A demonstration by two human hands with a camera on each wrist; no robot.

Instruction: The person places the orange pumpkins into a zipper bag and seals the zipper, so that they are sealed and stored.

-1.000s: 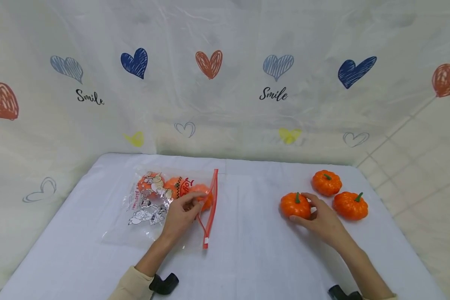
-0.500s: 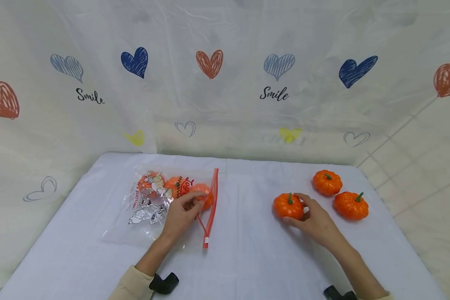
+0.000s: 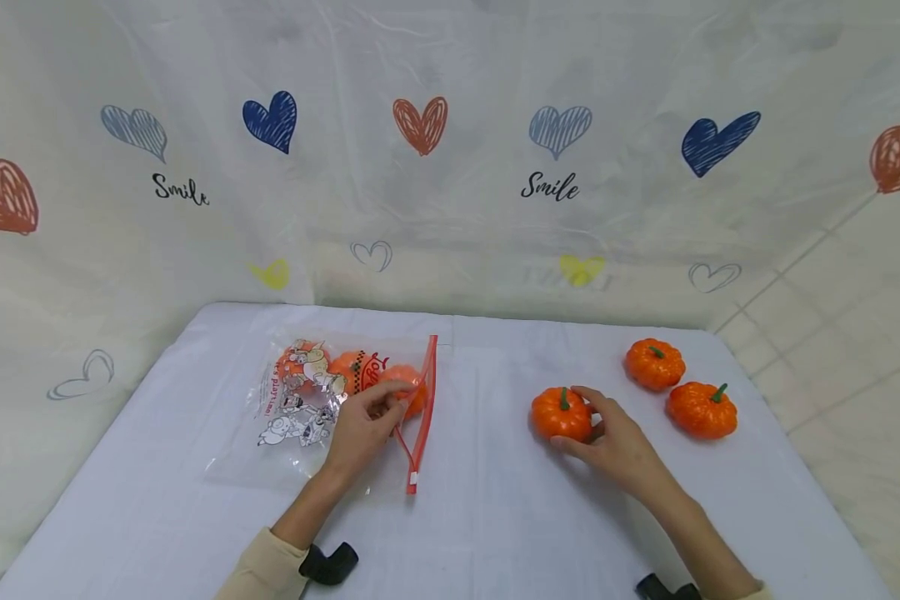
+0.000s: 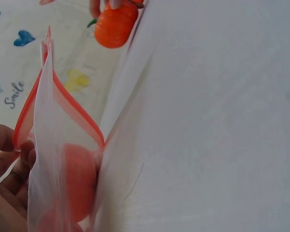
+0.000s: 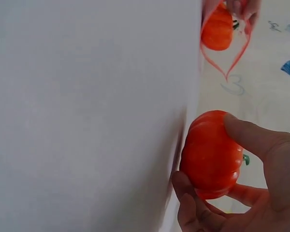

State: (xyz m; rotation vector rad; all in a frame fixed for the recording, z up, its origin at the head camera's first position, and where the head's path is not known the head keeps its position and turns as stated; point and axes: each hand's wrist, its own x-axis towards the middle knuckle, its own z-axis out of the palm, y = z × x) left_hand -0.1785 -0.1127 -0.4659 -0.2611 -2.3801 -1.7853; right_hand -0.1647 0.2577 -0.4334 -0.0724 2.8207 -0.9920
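On the left of the table lies a clear zip bag (image 3: 228, 454) with a red zip edge and printed cartoon animals; several orange pumpkins (image 3: 342, 368) show through it. My left hand (image 3: 363, 429) pinches the upper side of the bag's mouth, and in the left wrist view the red zip edge (image 4: 82, 115) is spread apart. My right hand (image 3: 618, 442) grips a small orange pumpkin (image 3: 559, 414) with a green stem, thumb on one side and fingers on the other. In the right wrist view this pumpkin (image 5: 210, 157) is close over the table, facing the bag's opening.
Two more orange pumpkins, one farther back (image 3: 654, 364) and one nearer (image 3: 701, 410), sit on the right of the table. A white cloth (image 3: 480, 517) covers the tabletop. Behind it hangs a pale curtain (image 3: 465, 208) printed with hearts and lettering.
My right hand has moved left with its pumpkin, away from the two on the right and nearer the bag. My left hand stays at the bag's mouth.
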